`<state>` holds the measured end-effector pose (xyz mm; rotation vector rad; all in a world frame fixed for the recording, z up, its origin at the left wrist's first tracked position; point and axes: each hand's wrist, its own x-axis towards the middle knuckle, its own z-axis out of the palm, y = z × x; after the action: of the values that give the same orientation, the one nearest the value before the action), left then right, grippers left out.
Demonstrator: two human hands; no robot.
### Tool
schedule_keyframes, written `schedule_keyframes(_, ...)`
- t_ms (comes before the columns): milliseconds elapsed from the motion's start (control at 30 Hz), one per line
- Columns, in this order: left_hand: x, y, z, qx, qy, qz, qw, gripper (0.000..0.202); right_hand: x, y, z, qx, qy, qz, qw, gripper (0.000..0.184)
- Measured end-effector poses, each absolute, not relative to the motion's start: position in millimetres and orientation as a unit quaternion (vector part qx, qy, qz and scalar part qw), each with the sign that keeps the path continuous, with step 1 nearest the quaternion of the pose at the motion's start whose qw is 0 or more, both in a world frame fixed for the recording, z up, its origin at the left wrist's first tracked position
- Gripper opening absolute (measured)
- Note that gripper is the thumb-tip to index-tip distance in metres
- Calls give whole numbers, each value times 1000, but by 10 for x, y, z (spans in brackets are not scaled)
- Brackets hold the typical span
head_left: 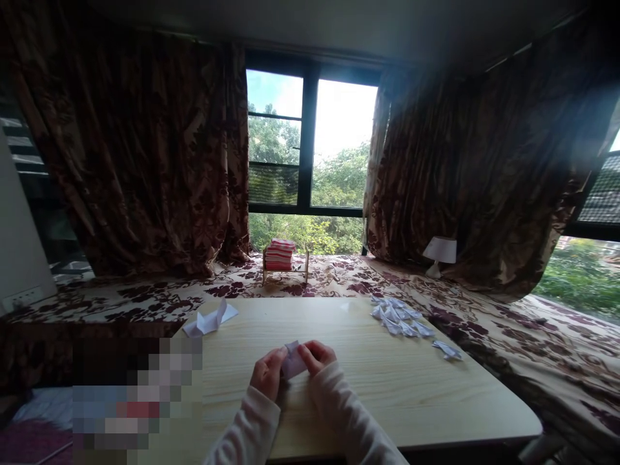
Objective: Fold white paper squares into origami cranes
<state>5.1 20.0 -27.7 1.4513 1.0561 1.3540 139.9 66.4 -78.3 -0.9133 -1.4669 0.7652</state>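
Note:
A small piece of pale paper (pixel 292 362) sits between both my hands above a light wooden table (pixel 368 381). My left hand (pixel 267 374) pinches its left side with fingers closed. My right hand (pixel 317 357) pinches the right side, fingers curled on the paper. Both wrists are in pale long sleeves. A larger folded white paper (pixel 210 319) lies at the table's far left corner. A heap of several small folded white paper shapes (pixel 400 318) lies at the far right, with one more folded shape (pixel 447 349) apart near the right edge.
A floral-covered ledge (pixel 339 278) runs behind the table, with a small wooden rack holding a striped red cloth (pixel 279 254) and a small white lamp (pixel 440 252). Dark floral curtains flank a window (pixel 310 148). A blurred patch covers the lower left.

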Motion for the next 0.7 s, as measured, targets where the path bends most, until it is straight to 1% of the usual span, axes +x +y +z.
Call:
schedule_keyframes(233,33,262,-417,616,421,508,429,22,1419,698,-793,-392,-635,326,580,24)
schedule_keyframes(500,41,275,-439,620,423,521,406,24,1367,575,-634,-391,-598,344,609,33)
schedule_keyframes(700,77,259,-416,607,423,548,391,23,1352,534,-578,-385,-593,364,606,31)
